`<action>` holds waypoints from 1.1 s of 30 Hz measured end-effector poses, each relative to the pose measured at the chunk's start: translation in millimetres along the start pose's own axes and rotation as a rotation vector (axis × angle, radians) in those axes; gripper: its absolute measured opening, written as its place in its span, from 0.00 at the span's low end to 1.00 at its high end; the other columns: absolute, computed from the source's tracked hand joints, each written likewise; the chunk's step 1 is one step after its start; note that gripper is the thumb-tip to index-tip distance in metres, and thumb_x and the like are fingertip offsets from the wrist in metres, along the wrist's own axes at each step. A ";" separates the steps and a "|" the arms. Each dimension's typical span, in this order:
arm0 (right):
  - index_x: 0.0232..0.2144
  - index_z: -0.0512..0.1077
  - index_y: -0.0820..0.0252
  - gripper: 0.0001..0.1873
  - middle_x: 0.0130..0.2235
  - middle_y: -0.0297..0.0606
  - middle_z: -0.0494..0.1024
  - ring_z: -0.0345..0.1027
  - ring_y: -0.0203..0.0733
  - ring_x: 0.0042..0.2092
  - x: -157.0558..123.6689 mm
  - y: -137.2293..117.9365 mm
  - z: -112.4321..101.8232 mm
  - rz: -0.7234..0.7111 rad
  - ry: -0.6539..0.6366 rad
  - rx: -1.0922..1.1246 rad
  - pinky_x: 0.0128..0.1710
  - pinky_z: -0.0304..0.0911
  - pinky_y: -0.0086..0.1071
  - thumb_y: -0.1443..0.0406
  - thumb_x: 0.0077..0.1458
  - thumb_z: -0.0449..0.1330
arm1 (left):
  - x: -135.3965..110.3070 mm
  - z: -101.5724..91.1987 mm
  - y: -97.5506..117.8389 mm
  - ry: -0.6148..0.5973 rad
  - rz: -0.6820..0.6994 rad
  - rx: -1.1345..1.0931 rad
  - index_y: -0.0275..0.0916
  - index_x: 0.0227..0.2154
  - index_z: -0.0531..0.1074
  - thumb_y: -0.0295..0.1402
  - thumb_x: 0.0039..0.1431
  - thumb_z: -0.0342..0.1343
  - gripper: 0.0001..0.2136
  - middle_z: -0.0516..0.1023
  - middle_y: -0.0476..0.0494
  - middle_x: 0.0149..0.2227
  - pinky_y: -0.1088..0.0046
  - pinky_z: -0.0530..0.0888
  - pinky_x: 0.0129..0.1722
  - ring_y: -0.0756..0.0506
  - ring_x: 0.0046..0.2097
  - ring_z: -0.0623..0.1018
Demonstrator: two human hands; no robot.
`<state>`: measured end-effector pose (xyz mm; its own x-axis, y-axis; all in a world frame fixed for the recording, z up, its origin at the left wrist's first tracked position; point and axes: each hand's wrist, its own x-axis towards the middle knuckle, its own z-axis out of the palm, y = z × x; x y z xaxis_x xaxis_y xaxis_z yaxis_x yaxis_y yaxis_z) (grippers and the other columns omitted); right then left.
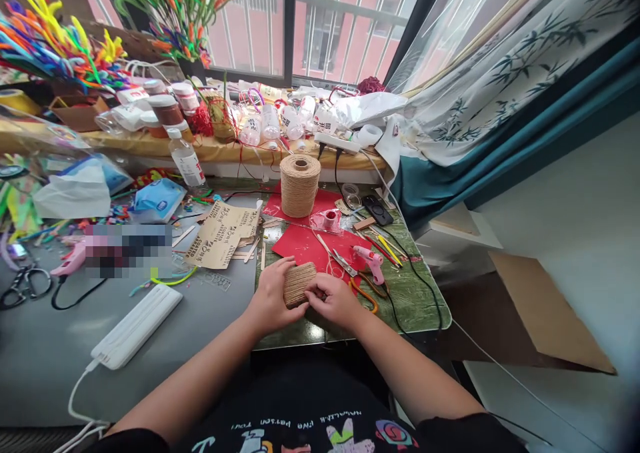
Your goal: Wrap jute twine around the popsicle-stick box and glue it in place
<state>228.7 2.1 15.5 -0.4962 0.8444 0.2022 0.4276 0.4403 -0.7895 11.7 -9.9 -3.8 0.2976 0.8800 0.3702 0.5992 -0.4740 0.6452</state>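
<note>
A small twine-wrapped piece [300, 281] is held above the near edge of the green tabletop [417, 296]. It is grasped by the left hand [271, 294], with fingers along its far side and thumb along its near side. At its right edge, the fingers of the right hand [334, 298] are curled in and touching; whether a loose strand is pinched cannot be told.

To the left, a white box [137, 323] with a cable is laid on the grey surface [210, 333]. Just beyond the right hand, scissors [353, 273] with orange handles are placed beside a pink glue gun [371, 261]. Red paper [293, 241] is spread farther back, with brown sandpaper sheets [214, 238] stacked to its left. Behind these, a large twine spool [299, 189] is stood upright. On the window sill [250, 147], small bottles [271, 122] are crowded together.
</note>
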 end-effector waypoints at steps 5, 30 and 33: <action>0.35 0.74 0.56 0.06 0.34 0.37 0.73 0.67 0.40 0.35 -0.8 -1.3 -3.7 0.001 -0.024 0.025 0.39 0.63 0.34 0.64 0.66 0.59 | 16.9 -1.8 5.4 -0.200 0.077 0.128 0.41 0.73 0.46 0.39 0.55 0.65 0.47 0.70 0.31 0.64 0.47 0.67 0.64 0.31 0.64 0.72; 0.33 0.77 0.59 0.11 0.26 0.31 0.67 0.58 0.35 0.28 -17.8 38.7 -32.7 0.259 0.063 0.268 0.28 0.57 0.29 0.57 0.59 0.65 | 19.2 2.5 3.1 -0.220 0.027 0.183 0.44 0.70 0.53 0.52 0.62 0.61 0.39 0.70 0.33 0.64 0.47 0.69 0.63 0.31 0.63 0.71; 0.34 0.76 0.60 0.14 0.25 0.30 0.68 0.59 0.34 0.26 -16.5 45.3 -25.0 0.324 0.049 0.376 0.27 0.56 0.28 0.54 0.58 0.65 | 20.6 0.7 6.6 -0.224 0.012 0.176 0.44 0.70 0.54 0.51 0.65 0.58 0.36 0.71 0.33 0.64 0.47 0.69 0.63 0.32 0.63 0.71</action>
<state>275.1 15.8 -9.1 -0.3427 0.9370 -0.0683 0.2473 0.0199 -0.9687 22.4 5.1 7.6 0.4506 0.8682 0.2077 0.7084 -0.4893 0.5087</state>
